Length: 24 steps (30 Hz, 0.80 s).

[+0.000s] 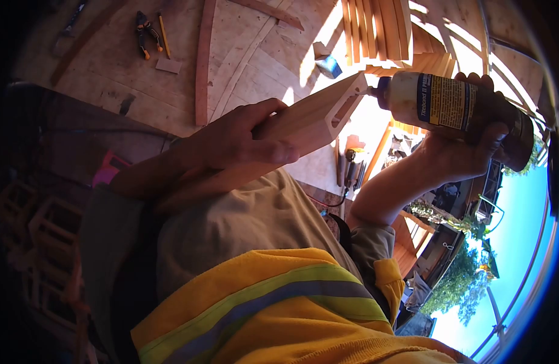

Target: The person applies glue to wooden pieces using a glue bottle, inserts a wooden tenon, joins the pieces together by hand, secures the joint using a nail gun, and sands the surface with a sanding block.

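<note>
My left hand (pixel 246 136) is closed around a wooden board (pixel 310 115), held at a slant in front of my body. A long slot, a mortise, is cut into the board's upper right end. In my right hand (pixel 467 151) is a wood glue bottle (pixel 446 100) with a blue and yellow label, lying nearly sideways. Its nozzle points left and sits at the slotted end; whether the tip touches the wood I cannot tell. Part of the bottle's base is shaded and covered by my fingers.
On the plywood table (pixel 170 91) lie pliers (pixel 147 35), a pencil (pixel 164 35) and curved wood strips (pixel 205 60). A small blue item (pixel 328 66) stands near stacked wooden pieces (pixel 376 30). A power tool (pixel 352 164) with a cord is beyond my right forearm.
</note>
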Motion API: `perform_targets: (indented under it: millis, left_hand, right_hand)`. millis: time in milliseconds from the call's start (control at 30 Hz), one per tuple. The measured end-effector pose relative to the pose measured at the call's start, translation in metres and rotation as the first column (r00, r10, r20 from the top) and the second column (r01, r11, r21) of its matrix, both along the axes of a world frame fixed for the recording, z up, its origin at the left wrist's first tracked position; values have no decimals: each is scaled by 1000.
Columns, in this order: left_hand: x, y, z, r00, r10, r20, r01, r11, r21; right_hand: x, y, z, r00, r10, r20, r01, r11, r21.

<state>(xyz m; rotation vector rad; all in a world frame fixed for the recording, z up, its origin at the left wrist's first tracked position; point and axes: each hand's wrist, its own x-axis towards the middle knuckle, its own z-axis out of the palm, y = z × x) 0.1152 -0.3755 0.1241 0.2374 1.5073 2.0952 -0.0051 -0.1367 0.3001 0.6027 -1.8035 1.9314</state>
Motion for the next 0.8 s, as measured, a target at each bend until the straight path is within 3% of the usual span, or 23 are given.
perform_targets:
  millis: [33,67,133,233,367,467,667,767,800]
  left_hand:
    - [0,0,0,1000,0,13,0,1000,19]
    - [-1,0,1,1000,-1,25,0,999,39]
    - [-1,0,1,1000,3,18,-4,1000,25]
    - [-2,2,-2,1000,8,6,-8,1000,23]
    - [-2,2,0,1000,20,5,-20,1000,10]
    - [-2,2,2,1000,13,20,-14,999,31]
    - [-4,1,0,1000,11,4,-11,1000,15]
    - [-4,0,-4,1000,1,-12,-1,1000,-3]
    - [-5,0,-2,1000,-1,-12,1,1000,-4]
  right_hand:
    - [0,2,-1,1000,5,-6,-6,1000,-3]
    - [-1,9,-1,969,248,-6,-248,966,-70]
    - [-2,19,3,879,477,-21,-475,870,-135]
    - [6,21,10,881,469,-68,-462,882,94]
    - [25,-14,9,945,319,-78,-326,938,-116]
    - [29,-20,7,952,265,-155,-276,960,-53]
    - [26,-19,8,926,361,-112,-370,926,-76]
    - [20,-13,10,878,479,-25,-476,865,-159]
    - [13,-8,10,854,519,-29,-519,848,-110]
